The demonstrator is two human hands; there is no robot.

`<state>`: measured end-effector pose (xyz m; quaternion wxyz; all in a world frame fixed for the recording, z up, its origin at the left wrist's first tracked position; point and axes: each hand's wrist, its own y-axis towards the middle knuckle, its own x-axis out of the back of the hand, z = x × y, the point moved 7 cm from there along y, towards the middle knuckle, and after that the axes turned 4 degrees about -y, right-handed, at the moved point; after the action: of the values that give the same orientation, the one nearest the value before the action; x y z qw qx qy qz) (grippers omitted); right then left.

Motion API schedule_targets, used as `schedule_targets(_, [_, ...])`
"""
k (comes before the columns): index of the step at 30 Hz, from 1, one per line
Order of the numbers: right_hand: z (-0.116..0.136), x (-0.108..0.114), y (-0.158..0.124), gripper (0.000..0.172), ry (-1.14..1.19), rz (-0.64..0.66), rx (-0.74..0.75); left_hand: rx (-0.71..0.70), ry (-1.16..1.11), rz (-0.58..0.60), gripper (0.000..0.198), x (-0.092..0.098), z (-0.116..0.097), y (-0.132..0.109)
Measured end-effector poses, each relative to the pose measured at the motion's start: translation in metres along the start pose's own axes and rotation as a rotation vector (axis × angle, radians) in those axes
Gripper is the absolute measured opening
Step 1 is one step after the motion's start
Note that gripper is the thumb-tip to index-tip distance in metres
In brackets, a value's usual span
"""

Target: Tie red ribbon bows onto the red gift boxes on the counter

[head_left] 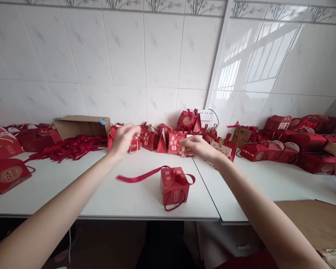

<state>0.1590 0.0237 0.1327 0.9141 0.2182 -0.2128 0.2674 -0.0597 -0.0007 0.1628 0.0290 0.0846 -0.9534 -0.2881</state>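
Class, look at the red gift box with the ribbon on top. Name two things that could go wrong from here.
The red gift box sits near the white table's front edge, with neither the left hand nor the right hand steadying it; a knock might tip it off. The ribbon's long end sticks out leftward, so a passing arm might catch it.
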Motion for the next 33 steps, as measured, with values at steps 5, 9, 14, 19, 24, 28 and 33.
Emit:
schedule_targets(5, [-0.039,-0.036,0.006,0.013,-0.455,0.209,-0.073,-0.014,0.708,0.569,0.037,-0.078,0.042,-0.079])
schedule_targets(9, [-0.054,-0.047,-0.002,0.013,-0.501,0.285,-0.148,0.076,0.769,0.665,0.026,-0.088,0.079,-0.109])
schedule_targets(14, [-0.054,-0.064,-0.026,0.023,-0.197,0.6,-0.196,-0.004,0.789,0.472,0.019,-0.047,0.085,-0.079])
schedule_targets(19, [-0.055,-0.031,0.0,0.032,-0.248,0.154,-0.105,-0.021,0.772,0.376,0.015,-0.041,0.075,-0.061])
schedule_targets(24, [-0.064,-0.039,0.01,0.012,-0.509,0.004,-0.124,-0.041,0.772,0.54,0.021,-0.08,0.089,-0.066])
schedule_targets(28, [-0.066,-0.055,0.005,0.01,-0.624,0.015,-0.105,-0.034,0.737,0.627,0.021,-0.09,0.104,-0.06])
schedule_targets(33, [-0.071,-0.065,0.004,0.011,-0.639,0.055,-0.102,-0.016,0.68,0.748,0.019,-0.088,0.112,-0.057])
